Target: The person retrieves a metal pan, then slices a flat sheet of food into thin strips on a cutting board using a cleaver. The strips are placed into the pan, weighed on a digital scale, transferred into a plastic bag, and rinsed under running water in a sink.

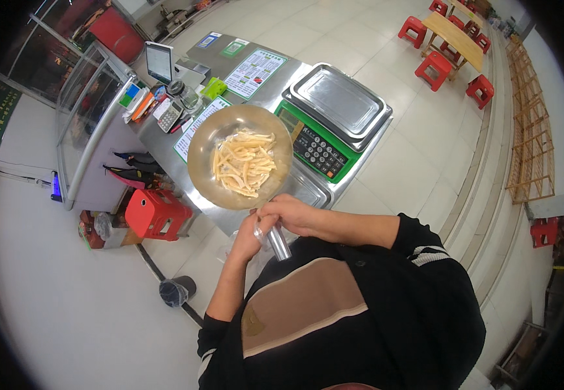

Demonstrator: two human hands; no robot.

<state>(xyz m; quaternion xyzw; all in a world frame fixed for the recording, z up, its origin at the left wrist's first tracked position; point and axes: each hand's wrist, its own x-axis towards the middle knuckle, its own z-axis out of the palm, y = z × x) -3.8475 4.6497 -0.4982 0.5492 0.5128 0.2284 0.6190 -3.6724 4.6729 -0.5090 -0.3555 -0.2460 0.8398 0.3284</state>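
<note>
A round metal bowl-shaped pan (204,161) with a tubular metal handle (279,243) is held above the steel counter. Pale yellow strips of food (245,163) lie in it. My left hand (251,236) grips the handle, with some clear plastic film at its fingers. Against it, my right hand (289,213) is closed around the handle close to the pan's rim. Just right of the pan stands a green digital scale (318,151) with a steel tray (343,100) on top. A second steel tray (306,187) lies partly hidden beneath the pan.
The steel counter (165,151) carries printed sheets (255,72), a calculator (169,117), a glass jar (184,95), a green packet (213,88) and a screen (159,62). Red stools (157,214) stand left of it, near a lined bin (178,291). A glass display case (87,107) adjoins the counter.
</note>
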